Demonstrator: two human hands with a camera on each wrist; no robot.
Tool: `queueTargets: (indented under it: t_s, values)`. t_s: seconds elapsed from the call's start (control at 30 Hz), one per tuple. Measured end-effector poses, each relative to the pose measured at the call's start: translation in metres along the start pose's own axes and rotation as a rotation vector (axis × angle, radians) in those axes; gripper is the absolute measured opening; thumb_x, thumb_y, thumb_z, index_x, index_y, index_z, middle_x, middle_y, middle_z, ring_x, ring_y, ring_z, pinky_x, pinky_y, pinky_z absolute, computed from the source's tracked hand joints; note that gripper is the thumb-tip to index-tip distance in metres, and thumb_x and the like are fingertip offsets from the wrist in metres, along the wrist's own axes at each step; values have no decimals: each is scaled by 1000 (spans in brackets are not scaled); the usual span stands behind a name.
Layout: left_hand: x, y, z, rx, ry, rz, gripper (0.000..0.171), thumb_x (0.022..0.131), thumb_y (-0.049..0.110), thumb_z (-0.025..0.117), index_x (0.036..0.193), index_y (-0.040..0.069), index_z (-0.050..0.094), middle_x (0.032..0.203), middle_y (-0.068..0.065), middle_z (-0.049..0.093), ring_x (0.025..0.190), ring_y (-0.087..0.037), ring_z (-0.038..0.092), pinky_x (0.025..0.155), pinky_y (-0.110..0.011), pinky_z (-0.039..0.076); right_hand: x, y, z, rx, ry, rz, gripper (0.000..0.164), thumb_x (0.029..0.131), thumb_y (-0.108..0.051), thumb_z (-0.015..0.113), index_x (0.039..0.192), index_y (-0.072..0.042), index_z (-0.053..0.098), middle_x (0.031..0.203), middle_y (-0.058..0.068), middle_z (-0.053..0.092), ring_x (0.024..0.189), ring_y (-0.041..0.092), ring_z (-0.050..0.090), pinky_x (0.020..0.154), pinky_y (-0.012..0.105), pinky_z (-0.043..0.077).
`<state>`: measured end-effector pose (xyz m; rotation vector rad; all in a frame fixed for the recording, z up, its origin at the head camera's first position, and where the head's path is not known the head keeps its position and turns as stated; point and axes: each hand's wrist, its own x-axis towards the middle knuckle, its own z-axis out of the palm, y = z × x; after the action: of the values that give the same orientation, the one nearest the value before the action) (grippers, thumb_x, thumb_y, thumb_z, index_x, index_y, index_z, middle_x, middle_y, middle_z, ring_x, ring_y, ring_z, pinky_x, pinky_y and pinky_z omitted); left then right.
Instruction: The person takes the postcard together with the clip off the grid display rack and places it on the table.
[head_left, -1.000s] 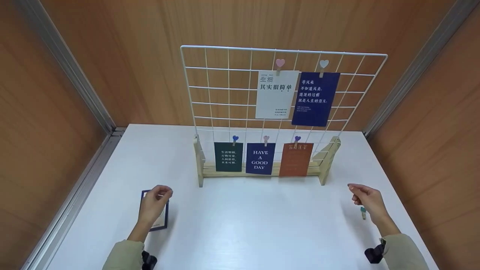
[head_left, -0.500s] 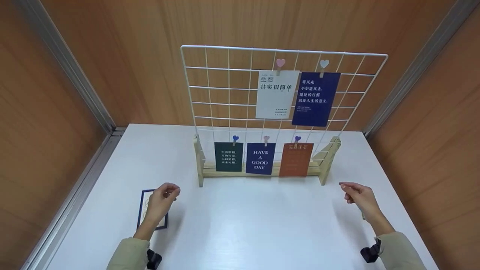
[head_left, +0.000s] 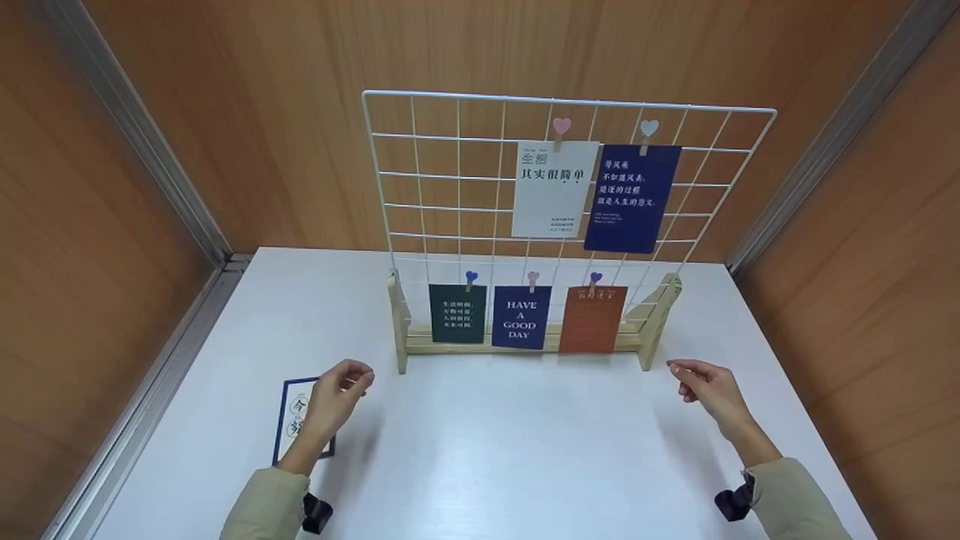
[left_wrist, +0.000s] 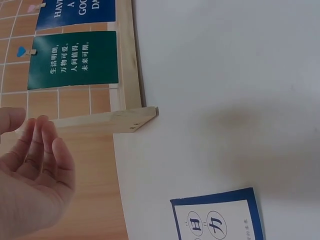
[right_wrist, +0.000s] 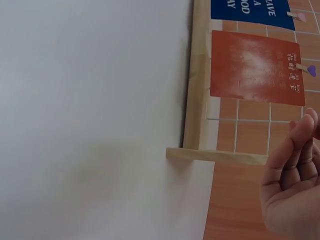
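My left hand [head_left: 336, 397] is in the air over a blue-bordered white card [head_left: 291, 420] on the table, partly covering it in the head view. Its fingers are loosely bent, and in the left wrist view a gap shows between thumb and fingers [left_wrist: 42, 145]. My right hand [head_left: 709, 390] hovers to the right of the rack's wooden foot [head_left: 656, 330], thumb close to the fingertips, with nothing visible between them. A white wire grid rack [head_left: 442, 191] stands between the hands, with a green card [head_left: 458, 315] nearest the left and an orange card [head_left: 592, 321] nearest the right.
Small heart clips, such as the purple clip [right_wrist: 311, 70], hold the cards. A navy "HAVE A GOOD DAY" card [head_left: 520, 319] hangs in the lower row. Above hang a white card [head_left: 553, 191] and a navy card [head_left: 631, 199]. Wooden walls [head_left: 300, 135] surround the white table [head_left: 480, 442].
Both hands have moved inward and slightly up, the left one rightward and the right one leftward. More of the blue-bordered card shows; the small clip by the right hand is now hidden.
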<state>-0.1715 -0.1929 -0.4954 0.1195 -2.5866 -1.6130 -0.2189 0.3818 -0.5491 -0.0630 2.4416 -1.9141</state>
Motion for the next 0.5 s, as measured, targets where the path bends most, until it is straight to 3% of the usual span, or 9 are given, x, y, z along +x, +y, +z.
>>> queueTargets:
  t_s: [0.13,0.2,0.3,0.37,0.5]
  values:
    - [1,5,3,2,-5,3,12,86,11,57,94,1,59,83,-5,56,76,-19,53,62,-24,45,-7,-26,11,-44,6,3,40,84,-29,60,109,2,58,72,9,57,61,15,52,56,23,47]
    - [1,7,4,5,-10,3,12,86,11,57,94,2,59,83,-5,56,76,-18,53,62,-24,45,-5,-23,11,3,-15,-32,37,84,-27,61,108,0,60,71,8,57,60,14,52,54,22,46]
    - [3,10,6,10,-16,-5,12,86,11,57,94,2,59,82,-4,56,76,-19,53,62,-24,45,-4,-27,13,-33,-13,-23,38,83,-30,60,107,0,60,71,9,56,61,16,51,55,23,47]
    - [4,13,7,15,-21,0,12,86,11,57,94,2,59,82,-4,56,75,-19,53,62,-24,44,3,-14,8,48,-55,-78,29,85,-23,60,107,-4,62,70,7,56,59,14,52,52,21,46]
    - [6,18,10,15,-28,15,12,85,11,58,94,2,59,82,-4,56,74,-18,53,62,-25,44,-4,-40,19,-29,-34,-52,34,85,-26,59,108,0,60,70,9,56,60,16,52,54,22,47]
